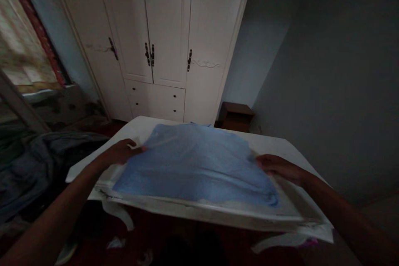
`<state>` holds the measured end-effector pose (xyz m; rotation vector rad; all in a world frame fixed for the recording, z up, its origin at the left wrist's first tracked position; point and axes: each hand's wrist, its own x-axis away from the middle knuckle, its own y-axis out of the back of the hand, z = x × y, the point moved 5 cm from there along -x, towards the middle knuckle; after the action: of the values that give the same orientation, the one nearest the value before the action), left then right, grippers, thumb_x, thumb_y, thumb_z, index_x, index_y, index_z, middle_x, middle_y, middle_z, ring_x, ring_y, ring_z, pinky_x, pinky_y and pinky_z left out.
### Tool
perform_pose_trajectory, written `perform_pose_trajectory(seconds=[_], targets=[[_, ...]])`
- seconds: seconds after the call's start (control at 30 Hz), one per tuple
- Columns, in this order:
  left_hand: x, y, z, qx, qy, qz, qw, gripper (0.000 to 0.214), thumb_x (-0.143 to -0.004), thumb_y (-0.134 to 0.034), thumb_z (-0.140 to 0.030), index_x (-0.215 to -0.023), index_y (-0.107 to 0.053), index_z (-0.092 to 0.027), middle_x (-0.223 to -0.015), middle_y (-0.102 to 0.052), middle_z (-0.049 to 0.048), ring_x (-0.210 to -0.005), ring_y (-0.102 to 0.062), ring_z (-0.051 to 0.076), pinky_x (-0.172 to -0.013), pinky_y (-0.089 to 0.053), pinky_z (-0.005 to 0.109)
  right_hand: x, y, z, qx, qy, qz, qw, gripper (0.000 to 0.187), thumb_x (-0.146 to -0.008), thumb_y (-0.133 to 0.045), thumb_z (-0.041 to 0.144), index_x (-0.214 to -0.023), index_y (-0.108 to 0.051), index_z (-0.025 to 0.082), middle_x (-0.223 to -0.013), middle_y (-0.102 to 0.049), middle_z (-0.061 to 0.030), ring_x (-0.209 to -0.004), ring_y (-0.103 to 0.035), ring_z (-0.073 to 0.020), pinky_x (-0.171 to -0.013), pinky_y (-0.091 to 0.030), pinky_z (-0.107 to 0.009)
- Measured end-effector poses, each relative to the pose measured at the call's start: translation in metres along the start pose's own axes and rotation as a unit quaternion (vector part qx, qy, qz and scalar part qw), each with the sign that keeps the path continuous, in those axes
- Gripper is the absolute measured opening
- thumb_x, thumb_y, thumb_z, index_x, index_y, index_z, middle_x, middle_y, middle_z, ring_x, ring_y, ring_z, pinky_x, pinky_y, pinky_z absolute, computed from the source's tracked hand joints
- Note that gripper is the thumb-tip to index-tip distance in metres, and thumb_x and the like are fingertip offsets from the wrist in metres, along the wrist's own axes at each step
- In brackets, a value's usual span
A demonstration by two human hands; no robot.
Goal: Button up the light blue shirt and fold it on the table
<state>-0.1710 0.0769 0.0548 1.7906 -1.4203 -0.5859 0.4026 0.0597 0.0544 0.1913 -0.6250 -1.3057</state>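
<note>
A light blue towel point(196, 164) lies spread flat on a white table point(280, 143). My left hand point(121, 151) rests at the towel's left edge with the fingers curled on the cloth. At the towel's right edge sits my right hand point(277, 166), fingers closed on the fabric. Both forearms reach in from the bottom corners. The room is dim and the fingertips are partly hidden by the cloth.
A white wardrobe point(162, 41) with dark handles stands behind the table. A small brown cabinet point(235, 116) sits to its right. Dark clothes point(40, 162) are heaped on the left. A curtained window point(21, 50) is at far left. Scraps lie on the red floor point(118, 243).
</note>
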Motion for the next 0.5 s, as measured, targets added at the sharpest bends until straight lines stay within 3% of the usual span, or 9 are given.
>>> perform_pose_trajectory(seconds=[0.07, 0.13, 0.27, 0.4, 0.5], targets=[[-0.025, -0.006, -0.017, -0.014, -0.001, 0.017, 1.000, 0.085, -0.052, -0.069, -0.068, -0.115, -0.058, -0.011, -0.088, -0.073, 0.0141, -0.078, -0.069, 0.029, -0.065, -0.053, 0.032, -0.029, 0.007, 0.006, -0.007, 0.013, -0.063, 0.998, 0.049, -0.066, -0.069, 0.054, -0.098, -0.063, 0.017, -0.102, -0.068, -0.0104, -0.092, -0.063, -0.0225, -0.077, -0.050, -0.032], [-0.049, -0.015, -0.039, 0.012, -0.019, 0.005, 1.000, 0.088, -0.057, -0.068, -0.067, -0.124, -0.052, -0.011, -0.102, -0.072, 0.0159, -0.091, -0.068, 0.028, -0.075, -0.052, 0.031, -0.060, 0.011, 0.012, 0.048, 0.009, -0.146, 0.988, 0.052, -0.071, -0.067, 0.051, -0.107, -0.061, 0.015, -0.114, -0.065, -0.0138, -0.102, -0.062, -0.0257, -0.083, -0.049, -0.034], [-0.089, -0.034, -0.069, 0.033, -0.004, -0.029, 0.999, 0.078, -0.067, -0.066, -0.063, -0.123, -0.052, -0.011, -0.112, -0.068, 0.0181, -0.099, -0.067, 0.028, -0.074, -0.051, 0.031, -0.117, 0.004, 0.029, 0.205, 0.017, -0.181, 0.962, 0.058, -0.076, -0.065, 0.049, -0.120, -0.058, 0.011, -0.126, -0.060, -0.0162, -0.110, -0.060, -0.0259, -0.087, -0.047, -0.031], [-0.117, -0.038, -0.077, 0.034, -0.008, -0.064, 0.997, 0.058, -0.059, -0.074, -0.056, -0.096, -0.066, -0.012, -0.104, -0.069, 0.0160, -0.102, -0.064, 0.033, -0.073, -0.050, 0.032, -0.151, 0.010, 0.030, 0.254, -0.009, -0.159, 0.954, 0.049, -0.064, -0.074, 0.054, -0.088, -0.070, 0.012, -0.095, -0.071, -0.0165, -0.092, -0.066, -0.0311, -0.073, -0.049, -0.034], [-0.126, -0.035, -0.075, 0.052, -0.035, -0.047, 0.997, 0.043, -0.057, -0.076, -0.054, -0.079, -0.069, -0.017, -0.088, -0.072, 0.0073, -0.093, -0.066, 0.026, -0.070, -0.049, 0.027, -0.158, 0.021, 0.022, 0.280, -0.016, -0.136, 0.950, 0.044, -0.057, -0.076, 0.059, -0.062, -0.066, 0.017, -0.068, -0.068, -0.0112, -0.076, -0.067, -0.0290, -0.064, -0.046, -0.032]])
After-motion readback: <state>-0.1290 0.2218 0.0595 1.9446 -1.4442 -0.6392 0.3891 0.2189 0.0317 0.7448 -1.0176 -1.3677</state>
